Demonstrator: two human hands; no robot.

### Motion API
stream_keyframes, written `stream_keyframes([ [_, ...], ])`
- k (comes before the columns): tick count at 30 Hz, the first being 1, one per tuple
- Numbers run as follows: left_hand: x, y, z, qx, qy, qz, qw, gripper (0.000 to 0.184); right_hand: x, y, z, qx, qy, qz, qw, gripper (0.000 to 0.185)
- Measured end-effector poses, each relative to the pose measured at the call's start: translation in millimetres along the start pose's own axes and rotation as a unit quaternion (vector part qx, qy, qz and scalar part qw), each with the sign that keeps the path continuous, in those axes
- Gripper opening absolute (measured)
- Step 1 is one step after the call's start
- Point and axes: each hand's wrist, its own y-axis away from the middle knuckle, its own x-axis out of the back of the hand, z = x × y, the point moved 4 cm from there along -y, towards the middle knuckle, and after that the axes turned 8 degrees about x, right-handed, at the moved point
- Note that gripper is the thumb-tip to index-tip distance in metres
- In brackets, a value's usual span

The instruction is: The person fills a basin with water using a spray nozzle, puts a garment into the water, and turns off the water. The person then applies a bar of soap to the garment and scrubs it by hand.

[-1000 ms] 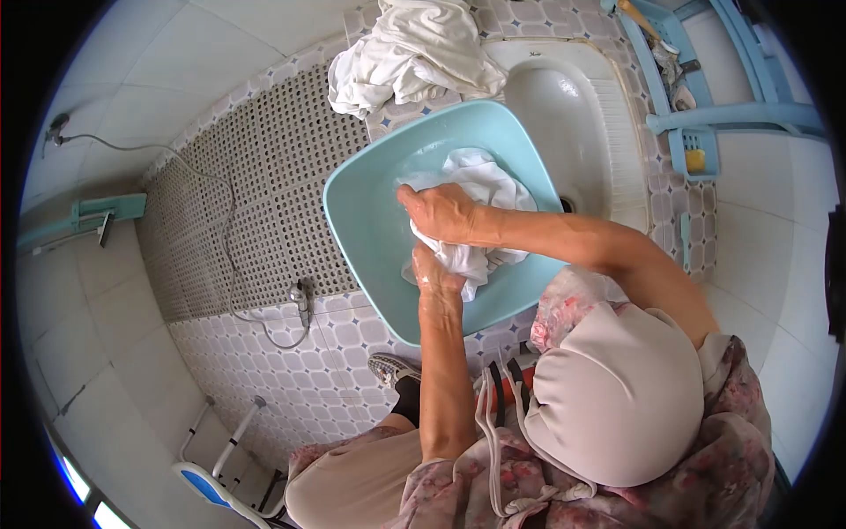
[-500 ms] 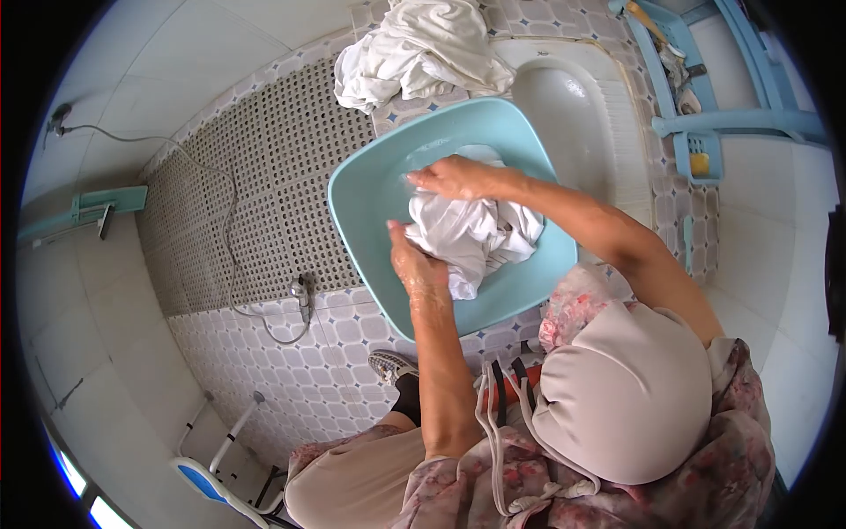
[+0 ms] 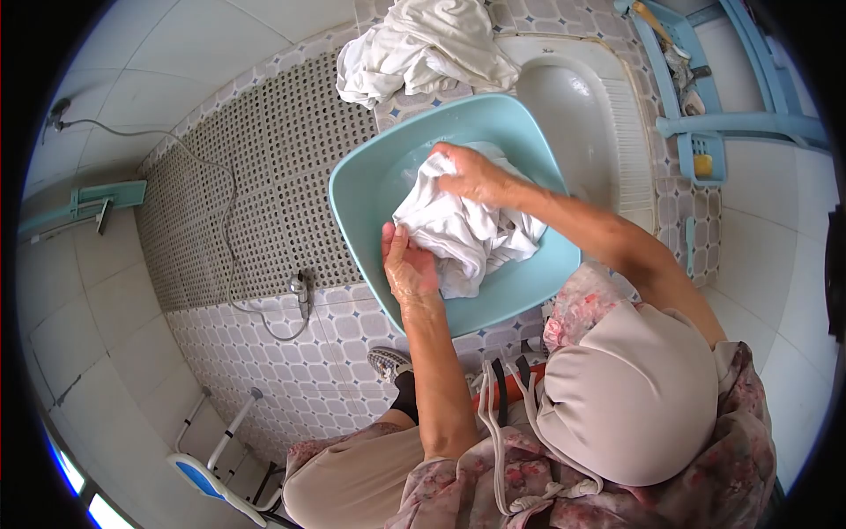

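Note:
A wet white cloth (image 3: 467,234), possibly a garment, lies bunched in a light blue plastic basin (image 3: 361,203). My right hand (image 3: 480,179) grips its upper part, with fingers curled into a raised fold. At the cloth's left edge, my left hand (image 3: 412,269) is wet, its palm partly turned up and its fingertips on the cloth's corner. The fingers of this hand look closed on that edge. Some shallow water shows in the basin beside the cloth.
A heap of white cloth (image 3: 423,53) lies behind the basin, next to a squat toilet (image 3: 573,115). A shower head (image 3: 300,286) with its hose rests on the perforated mat (image 3: 264,176). A blue rack (image 3: 731,123) stands at right, a folding stool (image 3: 198,476) at lower left.
My right hand has drawn back to the right and now holds up a fold of the cloth. The cloth's upper left part has spread toward my left hand, which has turned palm-up.

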Motion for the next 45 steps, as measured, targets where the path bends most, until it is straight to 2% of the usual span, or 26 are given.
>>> stream_keyframes([
  [1, -1.5, -2.0, -1.0, -0.003, 0.017, -0.011, 1.0, 0.022, -8.5, 6.1, -14.3, -0.026, 0.014, 0.01, 1.0, 0.035],
  [4, -34.5, 21.4, 5.3, 0.081, -0.001, -0.022, 0.996, 0.017, -47.0, 25.3, -57.5, 0.073, 0.147, -0.022, 0.986, 0.031],
  [6, 13.0, -14.0, -15.9, 0.086, 0.027, -0.251, 0.964, 0.023, -55.2, 24.7, -61.8, 0.122, 0.207, -0.044, 0.97, 0.022],
  [7, 19.2, -24.2, -26.5, 0.149, 0.152, -0.36, 0.908, 0.025, -59.2, 25.4, -61.6, 0.146, 0.235, -0.055, 0.959, 0.018],
  [10, 30.2, -12.9, -34.0, -0.002, -0.108, -0.169, 0.98, 0.026, -78.3, 26.7, -56.4, 0.218, 0.314, -0.091, 0.92, 0.015],
  [11, 33.6, -18.8, -37.6, -0.119, -0.365, -0.15, 0.911, 0.025, -84.6, 26.2, -54.1, 0.241, 0.339, -0.104, 0.903, 0.018],
  [12, 2.2, -2.4, -39.4, 0.083, -0.159, -0.104, 0.978, 0.028, -75.2, 11.0, -39.8, 0.163, 0.397, -0.076, 0.9, 0.017],
  [13, -30.0, 20.4, -39.9, 0.229, 0.096, 0.024, 0.968, 0.033, -70.3, 5.8, -24.1, 0.153, 0.384, -0.038, 0.91, 0.018],
  [14, -35.9, 24.5, -37.6, 0.219, 0.088, 0.041, 0.971, 0.033, -67.4, 4.6, -13.9, 0.142, 0.369, 0.003, 0.919, 0.019],
  [15, -17.7, 12.1, -41.2, 0.194, 0.042, 0.007, 0.98, 0.033, -77.5, 17.7, -27.4, 0.222, 0.365, -0.007, 0.904, 0.021],
  [17, 46.2, -31.8, -61.3, 0.078, -0.034, -0.164, 0.983, 0.034, -100.7, 51.5, -53.6, 0.349, 0.356, -0.02, 0.867, 0.026],
  [18, 86.9, -53.3, -74.0, -0.018, -0.159, -0.213, 0.964, 0.034, -106.4, 60.8, -59.2, 0.394, 0.353, -0.016, 0.849, 0.028],
  [20, 41.0, -22.2, -58.8, 0.118, 0.002, -0.123, 0.985, 0.032, -108.7, 62.5, -53.1, 0.421, 0.356, 0.031, 0.834, 0.031],
  [21, 12.3, -4.7, -49.2, 0.156, 0.015, -0.061, 0.986, 0.032, -97.1, 48.3, -55.9, 0.295, 0.378, -0.064, 0.875, 0.033],
  [25, -32.4, 19.6, -36.5, 0.17, 0.028, -0.01, 0.985, 0.03, -54.8, 0.3, -29.9, 0.152, 0.393, 0.0, 0.907, 0.03],
  [27, -10.8, 2.0, -43.2, 0.149, -0.004, -0.001, 0.989, 0.025, -65.6, 19.7, -53.2, 0.197, 0.353, -0.019, 0.915, 0.029],
  [28, 2.8, -13.8, -50.8, 0.13, 0.079, -0.132, 0.98, 0.025, -76.8, 34.5, -64.6, 0.219, 0.335, -0.033, 0.916, 0.028],
  [29, 20.0, -26.7, -53.9, 0.11, 0.159, -0.257, 0.947, 0.025, -106.2, 50.5, -61.3, 0.291, 0.418, -0.101, 0.855, 0.024],
  [32, 38.6, -34.3, -63.1, 0.142, 0.197, -0.258, 0.935, 0.028, -115.2, 57.8, -44.4, 0.362, 0.413, -0.004, 0.836, 0.025],
  [33, 22.2, -15.7, -58.7, 0.155, 0.129, -0.167, 0.965, 0.029, -96.3, 41.5, -47.5, 0.278, 0.341, -0.037, 0.897, 0.026],
  [35, -13.4, 10.3, -47.7, 0.17, -0.006, 0.009, 0.985, 0.033, -69.3, 6.5, -22.2, 0.168, 0.39, -0.05, 0.904, 0.024],
  [36, -19.7, 14.7, -44.2, 0.174, 0.0, 0.019, 0.985, 0.032, -58.8, 1.0, -23.4, 0.11, 0.405, -0.035, 0.907, 0.024],
  [39, -24.9, 11.8, -39.9, 0.184, 0.015, 0.026, 0.983, 0.027, -73.6, 27.5, -52.0, 0.245, 0.362, -0.011, 0.899, 0.031],
  [41, -1.1, 2.3, -41.4, 0.167, 0.026, -0.022, 0.985, 0.025, -113.6, 55.2, -51.4, 0.304, 0.573, 0.114, 0.753, 0.028],
  [44, 9.6, -1.9, -43.5, 0.138, -0.031, -0.054, 0.988, 0.022, -101.6, 57.3, -65.5, 0.333, 0.444, 0.027, 0.831, 0.029],
  [45, -3.9, 6.9, -40.4, 0.133, -0.083, -0.031, 0.987, 0.022, -91.5, 35.0, -47.5, 0.251, 0.413, -0.009, 0.875, 0.03],
])
